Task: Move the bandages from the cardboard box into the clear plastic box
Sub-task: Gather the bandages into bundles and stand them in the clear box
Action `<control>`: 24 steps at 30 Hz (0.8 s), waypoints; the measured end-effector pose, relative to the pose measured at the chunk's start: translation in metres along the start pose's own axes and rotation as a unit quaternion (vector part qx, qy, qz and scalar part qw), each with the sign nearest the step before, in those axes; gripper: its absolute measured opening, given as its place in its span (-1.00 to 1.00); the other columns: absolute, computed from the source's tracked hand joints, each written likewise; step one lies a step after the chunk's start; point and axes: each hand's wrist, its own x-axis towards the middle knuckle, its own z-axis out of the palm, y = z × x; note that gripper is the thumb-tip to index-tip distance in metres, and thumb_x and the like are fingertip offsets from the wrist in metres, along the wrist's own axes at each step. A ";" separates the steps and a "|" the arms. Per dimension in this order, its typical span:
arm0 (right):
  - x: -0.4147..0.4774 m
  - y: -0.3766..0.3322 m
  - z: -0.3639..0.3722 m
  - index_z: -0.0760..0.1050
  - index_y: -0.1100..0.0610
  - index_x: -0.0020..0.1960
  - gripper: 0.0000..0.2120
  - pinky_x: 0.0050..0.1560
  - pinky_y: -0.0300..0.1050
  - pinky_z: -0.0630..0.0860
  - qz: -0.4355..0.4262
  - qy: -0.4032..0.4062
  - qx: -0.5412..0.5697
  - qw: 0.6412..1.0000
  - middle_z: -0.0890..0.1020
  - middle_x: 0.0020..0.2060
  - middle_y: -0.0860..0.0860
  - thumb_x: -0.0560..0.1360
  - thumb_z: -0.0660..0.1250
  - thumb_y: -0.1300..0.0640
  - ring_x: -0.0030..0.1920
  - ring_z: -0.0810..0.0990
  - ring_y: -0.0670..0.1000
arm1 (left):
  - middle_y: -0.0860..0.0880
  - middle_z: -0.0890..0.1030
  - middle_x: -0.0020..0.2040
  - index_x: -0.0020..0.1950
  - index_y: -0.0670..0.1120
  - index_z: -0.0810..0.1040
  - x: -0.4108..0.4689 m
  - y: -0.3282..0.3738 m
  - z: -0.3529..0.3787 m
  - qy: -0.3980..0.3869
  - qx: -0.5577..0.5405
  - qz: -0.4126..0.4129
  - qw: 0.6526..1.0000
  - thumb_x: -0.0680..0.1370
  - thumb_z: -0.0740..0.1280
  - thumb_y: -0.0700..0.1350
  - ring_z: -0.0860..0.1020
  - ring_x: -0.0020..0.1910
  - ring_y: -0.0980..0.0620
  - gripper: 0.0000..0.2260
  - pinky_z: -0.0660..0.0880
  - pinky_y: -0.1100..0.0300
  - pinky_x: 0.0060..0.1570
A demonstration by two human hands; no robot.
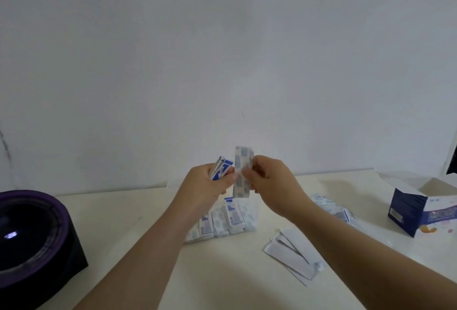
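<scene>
Honestly, left hand (210, 183) grips a loose bandage stack (221, 170), right hand (269, 186) pinches a single bandage (242, 159) above the clear plastic box (256, 213); I'd say that stack could fan out and spill past it.

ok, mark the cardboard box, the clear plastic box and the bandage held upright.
cardboard box (406, 208): head view, dark blue side panel.
clear plastic box (254, 214): head view, right end wall.
upright bandage (243, 161): head view, upper half above the fingers.
</scene>
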 end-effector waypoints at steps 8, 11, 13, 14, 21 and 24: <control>0.054 0.023 0.011 0.48 0.24 -0.21 -0.82 -0.28 -0.14 0.45 0.107 -0.081 -0.006 0.991 0.54 -0.33 0.10 0.54 0.17 0.26 -0.38 0.47 0.00 | -0.03 0.52 -0.38 -0.14 -0.13 0.55 0.058 -0.010 0.008 -0.075 0.042 -0.133 0.987 0.46 0.41 -0.14 0.38 -0.49 0.11 -0.92 0.27 0.27 -0.46; 0.065 0.035 0.018 0.49 0.24 0.19 -0.73 0.03 -0.13 0.48 0.110 -0.104 -0.083 0.985 0.61 0.07 0.14 0.54 0.24 0.15 0.02 0.58 0.06 | -0.08 0.47 -0.37 -0.17 -0.17 0.55 0.072 -0.023 0.013 -0.088 0.033 -0.215 0.972 0.42 0.43 -0.17 0.27 -0.47 0.05 -0.90 0.20 0.25 -0.45; 0.068 0.040 0.015 0.31 0.18 0.40 -0.54 0.15 -0.22 0.38 0.113 -0.073 -0.082 0.988 0.54 0.20 0.05 0.55 0.26 0.07 0.18 0.50 0.00 | -0.10 0.47 -0.31 -0.16 -0.19 0.55 0.079 -0.030 0.015 -0.089 0.045 -0.254 0.962 0.43 0.43 -0.19 0.26 -0.44 0.05 -0.90 0.19 0.26 -0.45; 0.068 0.043 0.012 0.29 0.15 0.41 -0.53 0.08 -0.28 0.36 0.107 -0.055 -0.062 0.991 0.55 0.16 0.01 0.55 0.27 0.05 0.13 0.50 -0.04 | -0.10 0.48 -0.30 -0.17 -0.19 0.55 0.082 -0.034 0.016 -0.099 0.062 -0.264 0.958 0.43 0.43 -0.19 0.26 -0.44 0.06 -0.90 0.18 0.27 -0.46; 0.068 0.061 0.009 0.38 0.06 0.33 -0.63 -0.33 -0.48 0.32 0.099 -0.048 -0.017 0.994 0.52 -0.01 -0.07 0.54 0.27 0.05 -0.09 0.49 -0.11 | 0.00 0.46 -0.41 -0.33 -0.09 0.47 0.086 -0.044 0.038 -0.179 0.267 -0.242 0.915 0.44 0.41 -0.07 0.36 -0.49 0.08 -0.79 0.31 0.29 -0.44; 0.066 0.063 0.008 0.39 0.06 0.32 -0.65 -0.35 -0.48 0.34 0.091 -0.051 -0.012 0.994 0.53 -0.02 -0.08 0.55 0.27 0.06 -0.10 0.49 -0.11 | 0.01 0.47 -0.38 -0.28 -0.07 0.46 0.090 -0.045 0.045 -0.189 0.307 -0.235 0.903 0.44 0.40 -0.03 0.39 -0.46 0.09 -0.80 0.34 0.28 -0.38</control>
